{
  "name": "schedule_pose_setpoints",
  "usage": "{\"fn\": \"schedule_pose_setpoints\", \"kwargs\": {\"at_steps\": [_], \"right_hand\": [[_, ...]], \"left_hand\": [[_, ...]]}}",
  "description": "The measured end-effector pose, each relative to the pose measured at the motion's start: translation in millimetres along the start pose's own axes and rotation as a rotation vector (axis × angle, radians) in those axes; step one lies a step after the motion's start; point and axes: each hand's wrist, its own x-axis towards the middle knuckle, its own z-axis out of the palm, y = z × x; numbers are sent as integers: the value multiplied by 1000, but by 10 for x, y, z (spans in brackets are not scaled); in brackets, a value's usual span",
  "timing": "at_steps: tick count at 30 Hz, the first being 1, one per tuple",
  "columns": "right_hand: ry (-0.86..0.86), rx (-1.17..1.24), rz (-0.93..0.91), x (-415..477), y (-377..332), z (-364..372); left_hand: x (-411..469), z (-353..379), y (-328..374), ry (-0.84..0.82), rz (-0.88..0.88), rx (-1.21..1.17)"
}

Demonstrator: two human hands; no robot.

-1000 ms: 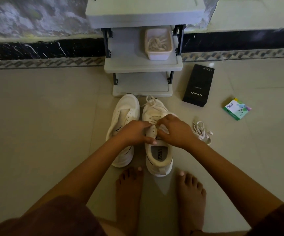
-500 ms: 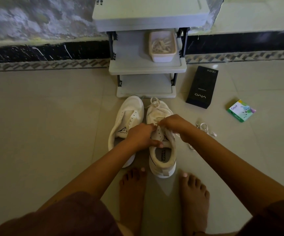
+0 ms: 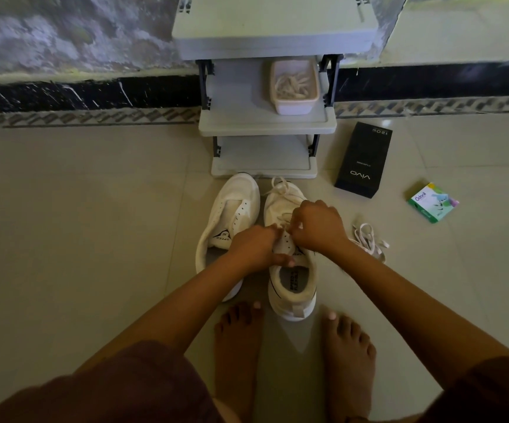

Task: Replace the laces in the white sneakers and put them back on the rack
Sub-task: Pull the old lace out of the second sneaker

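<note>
Two white sneakers stand side by side on the tiled floor in front of the grey rack (image 3: 267,123). The left sneaker (image 3: 232,215) has bare eyelets and no lace. The right sneaker (image 3: 290,285) carries a white lace (image 3: 280,187) with loose ends lying over its toe. My left hand (image 3: 254,247) grips the right sneaker's tongue area, thumb pressed on the collar. My right hand (image 3: 319,225) pinches the lace over the eyelets. The two hands nearly touch above the shoe.
A loose white lace (image 3: 369,239) lies on the floor right of the shoes. A white tub of laces (image 3: 294,87) sits on the rack's middle shelf. A black phone box (image 3: 363,160) and a green packet (image 3: 432,203) lie at right. My bare feet (image 3: 348,355) stand behind the shoes.
My right hand has shifted a little toward the toe along the lacing. My left hand stays on the right sneaker. The camera has dipped slightly.
</note>
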Motion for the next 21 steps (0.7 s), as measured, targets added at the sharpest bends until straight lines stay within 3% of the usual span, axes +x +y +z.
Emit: {"fn": "schedule_pose_setpoints", "kwargs": {"at_steps": [3,4,5,8,12,13,16,19,21], "right_hand": [[-153,1036,200,-46,-91,-242],[-140,1146,190,-35,-104,-302],[-109,1105,139,-10,-112,-352],[48,566,-38,43,-64,-346],[-246,44,-93,-28,66,-39],[-229,-34,-78,-59,71,31],[17,-218,-83,-105,46,75],[78,-348,-125,-90,47,58],[30,-114,-93,-92,43,7]], "left_hand": [[11,15,1,0,6,-13],[11,21,-8,2,8,-20],[10,23,-15,9,10,-24],[11,37,-37,18,17,-23],[23,48,-50,22,21,-43],[27,45,-51,20,16,-43],[17,47,-56,12,15,-30],[4,44,-59,5,21,-27],[8,42,-56,5,9,-38]]}}
